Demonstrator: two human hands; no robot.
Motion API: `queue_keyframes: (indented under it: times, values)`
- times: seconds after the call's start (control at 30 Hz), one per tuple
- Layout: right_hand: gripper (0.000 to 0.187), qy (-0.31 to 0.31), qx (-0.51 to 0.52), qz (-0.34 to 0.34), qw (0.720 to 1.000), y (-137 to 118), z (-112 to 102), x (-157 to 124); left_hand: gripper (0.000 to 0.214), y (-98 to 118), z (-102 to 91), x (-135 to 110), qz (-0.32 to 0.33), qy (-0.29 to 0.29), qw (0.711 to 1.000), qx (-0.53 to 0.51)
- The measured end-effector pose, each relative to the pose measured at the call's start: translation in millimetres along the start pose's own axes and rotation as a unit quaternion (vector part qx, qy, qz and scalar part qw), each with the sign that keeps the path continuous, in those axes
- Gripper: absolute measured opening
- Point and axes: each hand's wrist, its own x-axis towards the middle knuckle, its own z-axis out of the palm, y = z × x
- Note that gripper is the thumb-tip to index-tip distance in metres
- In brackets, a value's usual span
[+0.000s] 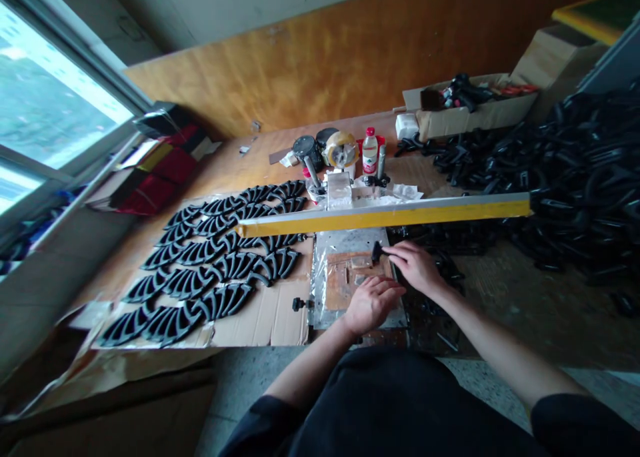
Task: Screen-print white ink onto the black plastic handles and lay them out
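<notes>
Your right grip (415, 267) is clamped at the fingertips on a small black piece (376, 252), which sits just above a copper-brown sheet (345, 280). That sheet lies on a metal plate (335, 242) wrapped in clear plastic. Your left grip (370, 304) is apart, its fingers spread and resting on the plate's near side.

Just beyond the plate, a long yellow bar (383, 215) runs across the wooden tabletop (225, 170). To your left, rows of curved black parts (210, 264) lie on flattened cardboard (265, 324). Farther ahead stand a roll of packing tape (342, 149) and a plastic bottle with a red cap (370, 152). To your right, a large heap of black parts (565, 177) spreads beside a cardboard box (470, 114).
</notes>
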Motion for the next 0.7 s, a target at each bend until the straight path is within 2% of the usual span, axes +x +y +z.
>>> queue_keyframes:
  times: [0.07, 0.13, 0.23, 0.33, 0.4, 0.43, 0.5, 0.57, 0.63, 0.7]
  values:
    - [0.031, -0.087, -0.033, -0.052, 0.994, -17, 31, -1, 0.027, -10, -11.1, -28, -0.055, 0.048, 0.997, -0.018]
    - [0.033, -0.143, -0.080, -0.091, 0.982, -28, 54, -1, 0.024, -24, -25.5, -49, -0.134, 0.114, 0.984, -0.021]
    - [0.035, -0.176, -0.134, -0.109, 0.969, -35, 64, 2, 0.021, -50, -57.0, -65, -0.259, 0.227, 0.939, -0.011]
    - [0.030, -0.181, -0.144, -0.121, 0.965, -39, 62, 7, 0.022, -68, -100.1, -60, -0.322, 0.352, 0.876, -0.064]
    - [0.029, -0.173, -0.130, -0.146, 0.965, -43, 66, 9, 0.027, -72, -129.8, -44, -0.315, 0.423, 0.838, -0.139]
    - [0.034, -0.172, -0.119, -0.162, 0.964, -45, 71, 9, 0.029, -71, -142.9, -34, -0.303, 0.443, 0.824, -0.180]
    - [0.054, -0.186, -0.093, -0.186, 0.960, -50, 83, 6, 0.034, -66, -162.4, -13, -0.275, 0.440, 0.814, -0.260]
    - [0.062, -0.218, -0.064, -0.196, 0.954, -54, 92, -1, 0.043, -59, -171.3, 4, -0.264, 0.400, 0.816, -0.324]
    - [0.049, -0.269, -0.013, -0.195, 0.943, -55, 89, -9, 0.050, -51, -171.2, 11, -0.272, 0.382, 0.811, -0.351]
    - [0.035, -0.290, 0.043, -0.149, 0.945, -50, 72, -14, 0.051, -45, -165.7, 6, -0.288, 0.391, 0.801, -0.348]
